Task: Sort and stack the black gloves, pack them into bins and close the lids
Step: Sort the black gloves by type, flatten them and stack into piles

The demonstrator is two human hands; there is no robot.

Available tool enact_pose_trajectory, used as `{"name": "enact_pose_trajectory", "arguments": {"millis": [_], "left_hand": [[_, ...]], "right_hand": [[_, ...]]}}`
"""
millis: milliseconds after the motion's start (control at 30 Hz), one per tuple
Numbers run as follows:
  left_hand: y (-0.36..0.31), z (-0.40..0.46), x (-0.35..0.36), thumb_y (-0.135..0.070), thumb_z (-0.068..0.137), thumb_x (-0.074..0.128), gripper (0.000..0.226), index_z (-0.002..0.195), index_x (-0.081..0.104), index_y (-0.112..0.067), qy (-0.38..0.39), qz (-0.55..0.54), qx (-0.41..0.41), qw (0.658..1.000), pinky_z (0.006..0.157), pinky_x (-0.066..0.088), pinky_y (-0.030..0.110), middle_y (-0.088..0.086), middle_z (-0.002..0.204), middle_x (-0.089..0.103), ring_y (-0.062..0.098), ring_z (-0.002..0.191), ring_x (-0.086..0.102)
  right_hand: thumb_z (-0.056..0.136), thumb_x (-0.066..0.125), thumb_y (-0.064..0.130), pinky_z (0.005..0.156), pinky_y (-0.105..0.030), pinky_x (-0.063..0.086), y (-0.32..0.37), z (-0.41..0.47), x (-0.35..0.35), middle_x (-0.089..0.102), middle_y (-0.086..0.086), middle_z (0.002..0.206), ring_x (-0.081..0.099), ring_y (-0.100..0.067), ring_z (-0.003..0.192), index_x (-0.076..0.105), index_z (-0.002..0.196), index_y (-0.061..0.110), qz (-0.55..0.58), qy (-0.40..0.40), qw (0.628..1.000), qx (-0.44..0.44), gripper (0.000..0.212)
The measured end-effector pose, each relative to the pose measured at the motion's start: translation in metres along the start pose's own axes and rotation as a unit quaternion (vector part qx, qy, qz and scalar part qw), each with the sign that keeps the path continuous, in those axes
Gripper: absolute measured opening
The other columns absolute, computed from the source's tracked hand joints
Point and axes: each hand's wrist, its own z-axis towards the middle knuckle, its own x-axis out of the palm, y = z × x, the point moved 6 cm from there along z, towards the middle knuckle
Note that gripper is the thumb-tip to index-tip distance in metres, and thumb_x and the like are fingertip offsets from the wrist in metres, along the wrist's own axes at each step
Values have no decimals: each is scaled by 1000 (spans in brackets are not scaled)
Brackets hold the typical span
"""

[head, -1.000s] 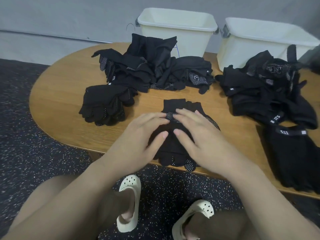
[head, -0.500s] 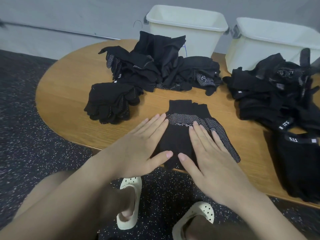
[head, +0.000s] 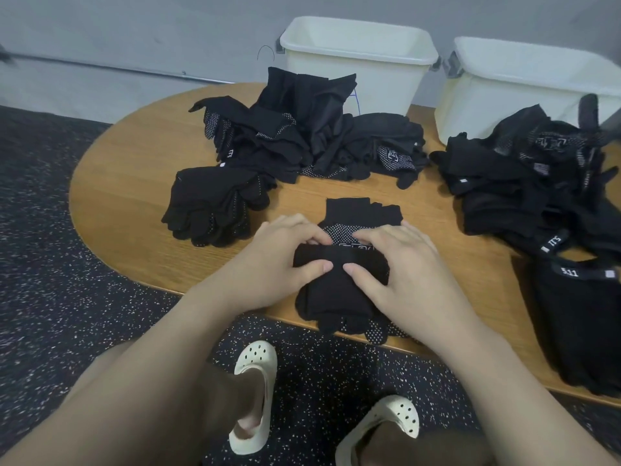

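Head view: wood table, speckled dark floor, grey wall.

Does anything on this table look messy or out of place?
Yes. The big pile of gloves at the back is a loose jumble, unlike the neater stack to its left. The gloves under the left hand and right hand overhang the table edge, fingertips dangling off.

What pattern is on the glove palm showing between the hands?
Small white dots on black fabric, with a white outlined logo just below; the head view shows it.
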Motion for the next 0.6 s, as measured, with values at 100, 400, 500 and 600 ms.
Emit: {"name": "enact_pose_trajectory", "arguments": {"millis": [100,400,500,600], "left_hand": [[4,6,0,-34,89,78,27,115,72,-28,20,-46,-26,998,103,42,36,-14,105,59,3,103,53],[4,8,-5,-31,85,82,18,94,68,-25,32,-82,-66,994,70,34,10,-15,89,57,-8,81,51],[1,4,-7,-26,87,81,14,91,68,-23,17,-100,-54,993,69,37,10,-15,85,64,-8,79,56],[-2,1,-9,-24,87,81,12,89,69,-25,5,-140,-49,989,78,48,16,-13,90,74,-1,88,66]], "right_hand": [[93,69,39,125,-37,22,2,4,5,69,8,118,60,-16,118,65,130,21,9,25,1000,2,42],[91,68,36,121,-33,23,1,10,9,50,19,101,52,-12,112,61,136,24,37,55,998,0,47],[91,66,41,110,-34,34,-3,11,10,53,17,100,48,-10,107,68,121,24,45,62,997,7,35],[88,67,43,94,-36,43,-5,10,2,59,17,91,51,-10,97,65,92,29,72,48,996,14,14]]}}
